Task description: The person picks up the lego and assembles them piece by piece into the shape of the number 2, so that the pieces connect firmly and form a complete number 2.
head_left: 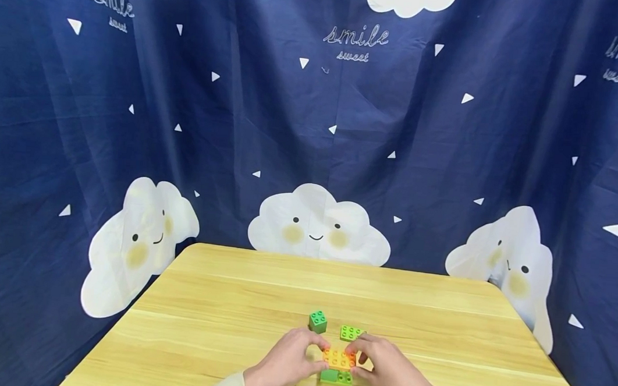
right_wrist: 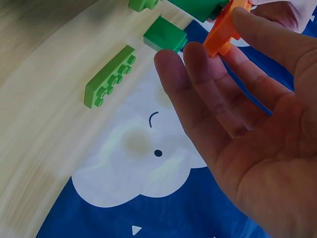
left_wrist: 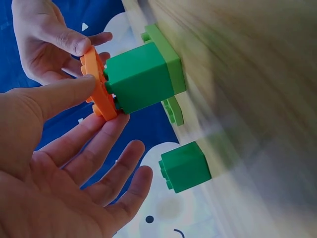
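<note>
An orange flat toy brick (head_left: pixel 339 358) is pinched at its ends by both hands, the left hand (head_left: pixel 288 361) on one side and the right hand (head_left: pixel 385 367) on the other. In the left wrist view, the orange brick lies against or just over the studs of a dark green block (left_wrist: pixel 141 79); whether it is pressed on, I cannot tell. That block stands on one end of a light green flat brick (head_left: pixel 344 379), whose other studs are bare. The left hand's thumb and forefingers grip the orange brick, its other fingers spread.
Beyond the hands, a second dark green block (head_left: pixel 318 322) stands on the wooden table (head_left: pixel 241 294). Another light green flat brick (head_left: pixel 350 333) lies to its right, close to the right hand's fingers. A dark blue cloth (head_left: pixel 239 125) with clouds hangs behind the table.
</note>
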A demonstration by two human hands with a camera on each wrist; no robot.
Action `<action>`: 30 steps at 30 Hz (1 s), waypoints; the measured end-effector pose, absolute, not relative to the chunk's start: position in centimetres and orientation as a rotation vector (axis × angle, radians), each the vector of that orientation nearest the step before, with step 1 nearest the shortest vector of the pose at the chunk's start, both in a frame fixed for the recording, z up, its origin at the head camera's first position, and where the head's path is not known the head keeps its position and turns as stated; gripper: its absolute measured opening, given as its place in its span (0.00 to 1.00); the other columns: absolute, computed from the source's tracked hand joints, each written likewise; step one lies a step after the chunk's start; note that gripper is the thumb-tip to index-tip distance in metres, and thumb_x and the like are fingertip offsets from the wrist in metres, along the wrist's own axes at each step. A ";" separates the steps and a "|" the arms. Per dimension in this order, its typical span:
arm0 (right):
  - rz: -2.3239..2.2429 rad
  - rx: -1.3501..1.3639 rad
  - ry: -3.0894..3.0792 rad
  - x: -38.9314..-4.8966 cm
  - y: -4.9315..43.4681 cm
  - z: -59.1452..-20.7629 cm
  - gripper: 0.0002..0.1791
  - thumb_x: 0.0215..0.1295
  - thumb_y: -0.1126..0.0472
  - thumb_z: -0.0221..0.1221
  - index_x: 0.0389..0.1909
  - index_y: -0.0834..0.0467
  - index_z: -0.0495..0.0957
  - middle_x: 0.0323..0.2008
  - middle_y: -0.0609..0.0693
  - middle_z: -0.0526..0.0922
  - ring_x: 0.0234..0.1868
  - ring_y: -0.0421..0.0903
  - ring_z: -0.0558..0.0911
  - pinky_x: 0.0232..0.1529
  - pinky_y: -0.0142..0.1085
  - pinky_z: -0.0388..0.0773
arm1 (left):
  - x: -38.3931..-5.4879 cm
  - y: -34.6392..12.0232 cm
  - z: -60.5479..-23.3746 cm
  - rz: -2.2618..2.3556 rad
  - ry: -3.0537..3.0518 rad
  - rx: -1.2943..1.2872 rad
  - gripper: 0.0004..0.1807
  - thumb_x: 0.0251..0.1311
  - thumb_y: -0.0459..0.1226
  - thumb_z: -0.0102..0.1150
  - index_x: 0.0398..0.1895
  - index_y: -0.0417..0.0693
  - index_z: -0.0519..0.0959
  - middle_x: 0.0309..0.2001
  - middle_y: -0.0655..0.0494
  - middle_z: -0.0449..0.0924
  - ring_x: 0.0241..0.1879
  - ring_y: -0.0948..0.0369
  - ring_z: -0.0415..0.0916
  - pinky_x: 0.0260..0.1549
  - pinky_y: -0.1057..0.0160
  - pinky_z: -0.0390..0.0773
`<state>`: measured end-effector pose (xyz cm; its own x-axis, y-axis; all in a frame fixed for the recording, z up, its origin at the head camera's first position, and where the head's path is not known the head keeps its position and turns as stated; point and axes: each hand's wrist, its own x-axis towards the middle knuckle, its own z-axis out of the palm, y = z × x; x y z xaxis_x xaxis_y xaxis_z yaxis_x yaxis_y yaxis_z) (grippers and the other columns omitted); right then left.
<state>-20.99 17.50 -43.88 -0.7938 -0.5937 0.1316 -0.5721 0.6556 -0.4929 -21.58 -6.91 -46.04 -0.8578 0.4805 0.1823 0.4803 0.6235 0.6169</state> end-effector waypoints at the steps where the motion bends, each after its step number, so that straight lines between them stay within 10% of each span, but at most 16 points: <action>1: -0.818 -0.991 2.817 -21.0 17.5 -43.9 0.12 0.61 0.61 0.72 0.45 0.53 0.85 0.41 0.39 0.85 0.36 0.31 0.78 0.36 0.29 0.80 | -21.6 -6.9 -46.1 1.066 2.833 0.843 0.16 0.56 0.46 0.76 0.46 0.54 0.88 0.47 0.68 0.86 0.51 0.62 0.79 0.52 0.53 0.79; 30: -0.782 -0.952 2.813 -21.0 17.4 -44.2 0.12 0.61 0.59 0.72 0.45 0.53 0.85 0.42 0.38 0.84 0.36 0.32 0.77 0.36 0.29 0.79 | -22.2 -7.0 -46.9 1.310 2.584 0.807 0.13 0.59 0.37 0.74 0.46 0.46 0.86 0.41 0.63 0.86 0.36 0.73 0.80 0.38 0.71 0.80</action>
